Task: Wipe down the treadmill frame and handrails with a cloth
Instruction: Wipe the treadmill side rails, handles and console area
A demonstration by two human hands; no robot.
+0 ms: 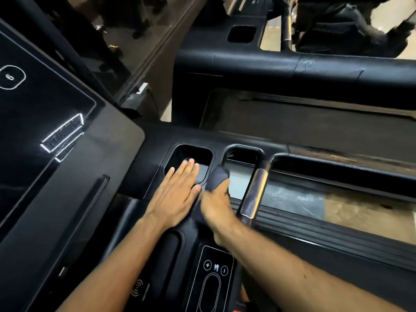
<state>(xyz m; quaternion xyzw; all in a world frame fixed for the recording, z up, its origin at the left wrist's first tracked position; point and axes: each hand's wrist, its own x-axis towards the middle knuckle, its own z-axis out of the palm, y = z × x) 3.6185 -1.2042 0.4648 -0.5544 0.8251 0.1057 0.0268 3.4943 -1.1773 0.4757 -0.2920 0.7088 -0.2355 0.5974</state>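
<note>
The black treadmill console (pixel 144 149) fills the lower view. My left hand (pixel 175 192) lies flat with straight fingers on the console, fingertips at the edge of a cup recess (pixel 191 155). Beside it, my right hand (pixel 216 208) grips a dark cloth (pixel 217 177) and presses it on the ridge between the recess and a second opening (pixel 242 154). The right hand is blurred. A handrail grip with a metal sensor sleeve (pixel 254 194) stands just right of the cloth. The thick black side handrail (pixel 315 70) crosses the upper right.
The dark touchscreen (pixel 33 113) sits at the left. A control panel with plus and minus marks (pixel 213 278) lies between my forearms. A neighbouring treadmill (pixel 240 32) is behind, with a person in dark clothes (pixel 337 23) at the top right. The belt and side rail (pixel 337 212) run right.
</note>
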